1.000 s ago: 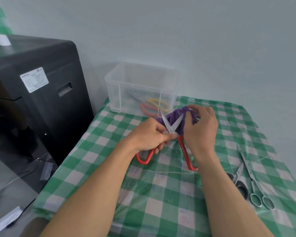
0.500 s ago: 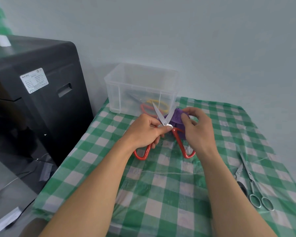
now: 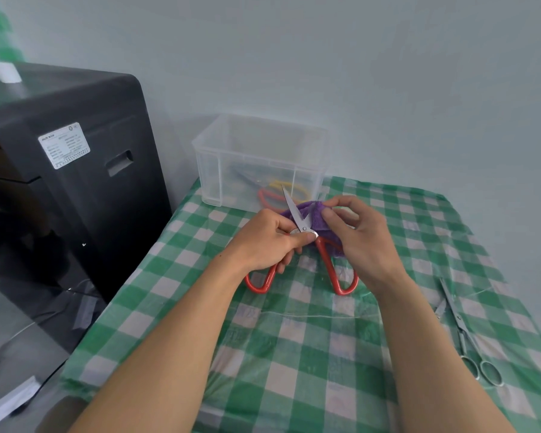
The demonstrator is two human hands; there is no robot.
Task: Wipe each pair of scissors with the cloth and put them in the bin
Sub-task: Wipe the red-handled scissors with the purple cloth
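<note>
Fingers (image 3: 331, 217) of my right hand (image 3: 364, 245) pinch the cloth (image 3: 318, 217) over one blade of the red scissors (image 3: 331, 267), left hand (image 3: 264, 245) gripping the pivot just before the bin (image 3: 256, 157); best wipe tipward, off the edge.

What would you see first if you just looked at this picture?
The open red-handled scissors in the middle, gripped by the left hand while the right hand pinches a purple cloth by the blades. Behind stands a clear plastic bin holding more scissors; all-metal scissors lie far right.

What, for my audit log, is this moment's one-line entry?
wiping; left hand grips red scissors; right hand pinches purple cloth over blade
</note>
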